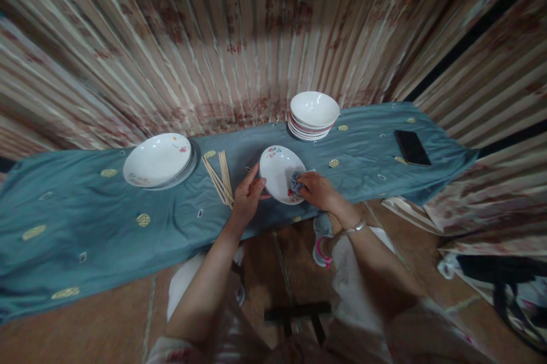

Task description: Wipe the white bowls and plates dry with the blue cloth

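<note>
Bowl at two o'clock from left hand, which grips rim; right hand holds cloth inside bowl, at four o'clock.

Dim light, stretched edges, seemingly soft focus lower right.

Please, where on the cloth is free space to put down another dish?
Free patches: the cloth left of the stacked plates and in front of them, and the part between the bowl stack and the phone. The middle is crowded: chopsticks, left hand, held bowl, rag and right hand.
</note>
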### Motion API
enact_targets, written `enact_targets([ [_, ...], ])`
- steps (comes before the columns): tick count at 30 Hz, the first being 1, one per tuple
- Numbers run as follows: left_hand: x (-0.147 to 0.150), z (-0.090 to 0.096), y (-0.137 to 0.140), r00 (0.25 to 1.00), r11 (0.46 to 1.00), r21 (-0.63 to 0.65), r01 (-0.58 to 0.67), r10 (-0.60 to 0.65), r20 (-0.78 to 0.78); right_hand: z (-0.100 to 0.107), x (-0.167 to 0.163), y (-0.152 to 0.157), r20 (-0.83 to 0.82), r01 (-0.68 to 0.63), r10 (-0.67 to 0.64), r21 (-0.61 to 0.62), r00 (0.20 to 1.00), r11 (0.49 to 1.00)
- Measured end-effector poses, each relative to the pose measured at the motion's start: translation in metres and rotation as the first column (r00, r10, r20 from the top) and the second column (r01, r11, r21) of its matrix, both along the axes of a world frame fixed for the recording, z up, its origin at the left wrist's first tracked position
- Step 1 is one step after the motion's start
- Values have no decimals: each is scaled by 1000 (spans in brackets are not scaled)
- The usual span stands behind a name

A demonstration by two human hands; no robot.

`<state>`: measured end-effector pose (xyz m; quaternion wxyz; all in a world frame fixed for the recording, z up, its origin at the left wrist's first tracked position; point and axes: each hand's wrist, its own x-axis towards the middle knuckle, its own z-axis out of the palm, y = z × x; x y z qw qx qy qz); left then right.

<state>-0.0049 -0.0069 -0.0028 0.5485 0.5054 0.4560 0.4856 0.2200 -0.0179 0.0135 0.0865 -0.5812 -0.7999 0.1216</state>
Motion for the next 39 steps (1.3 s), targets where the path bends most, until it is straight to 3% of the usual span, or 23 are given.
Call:
enact_targets([
  [10,1,2,0,1000,1000,-3,-15,15,-9,14,1,-12,-286,-86,37,-159,958,984],
  [17,1,3,-1,1000,1000,-8,-1,1,-29,7,-11,-11,-461,-171,114,-83,880,982],
  [27,0,-2,0,1000,1000,-6,-1,1,0,-1,-38,-2,-441,-126,168,123,882,984],
  [39,0,1,-2,1000,999,-25,21,-21,16,-18,-31,33,-359,-28,92,180,929,983],
])
